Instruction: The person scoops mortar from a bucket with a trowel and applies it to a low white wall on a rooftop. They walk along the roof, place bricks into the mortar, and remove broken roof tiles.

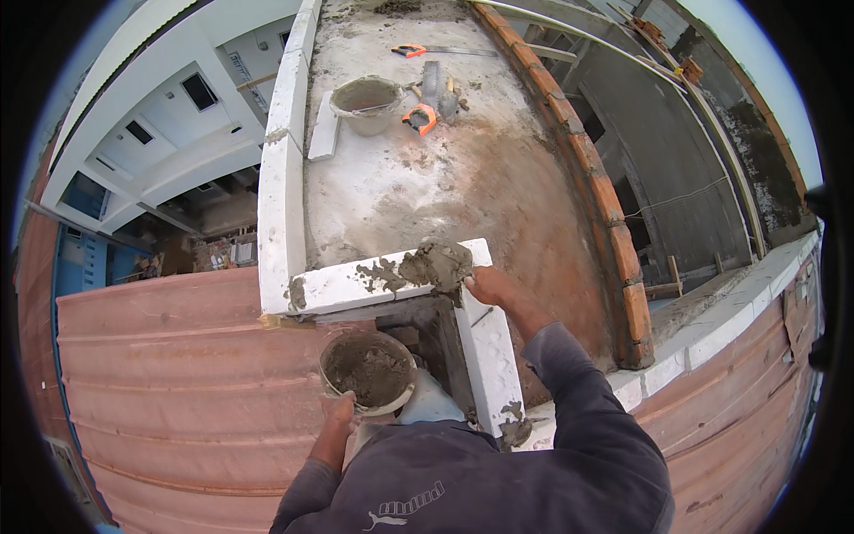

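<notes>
Left hand, lower centre-left: fingers closed over near rim of round, pale, mortar-smeared bucket, probably steadying it close to body, within easy reach of wall. Grey wet mortar inside. Right hand, centre: fingers curled beside grey mortar heap on long white block; cannot tell whether tool is gripped. Upper centre: second round grey bucket, orange-handled saw on slab, presumably set aside to free working edge.

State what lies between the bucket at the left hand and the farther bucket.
The head view shows white blocks topped with mortar, then stained slab.
</notes>
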